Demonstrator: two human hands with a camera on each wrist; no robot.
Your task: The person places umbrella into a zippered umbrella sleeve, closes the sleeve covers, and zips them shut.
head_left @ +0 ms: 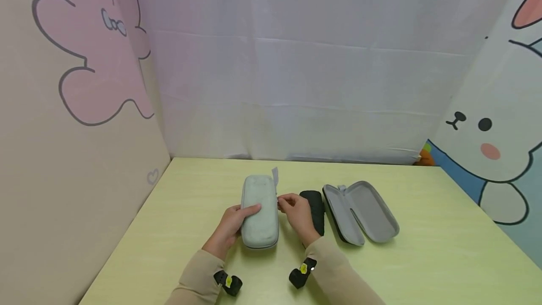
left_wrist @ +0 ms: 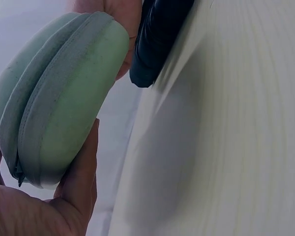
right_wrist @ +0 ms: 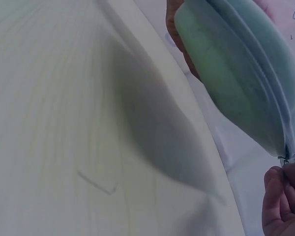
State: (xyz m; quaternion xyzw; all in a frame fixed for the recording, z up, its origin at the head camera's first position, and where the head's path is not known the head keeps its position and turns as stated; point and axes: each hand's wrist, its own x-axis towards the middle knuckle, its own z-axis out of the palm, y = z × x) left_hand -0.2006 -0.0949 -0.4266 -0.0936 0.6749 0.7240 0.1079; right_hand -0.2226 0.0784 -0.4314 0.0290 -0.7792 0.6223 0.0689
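A pale green zippered case (head_left: 261,229) is held above the table, its shadow falling on the tabletop. My left hand (head_left: 230,225) grips its left side, thumb across the top and the other fingers underneath. My right hand (head_left: 298,213) is at the case's right edge, where thumb and fingertips pinch the zipper pull (right_wrist: 285,162). The zipper seam (left_wrist: 64,59) runs along the side of the case in the left wrist view. A small pale tag (head_left: 275,174) sticks up at the case's far right corner.
Right of my right hand lies a black pouch (head_left: 315,211), partly covered by that hand. Beside it a grey hard case (head_left: 374,215) lies unfolded with its inside showing. A white cloth (head_left: 296,84) hangs behind the yellow table (head_left: 169,248), with printed walls on both sides.
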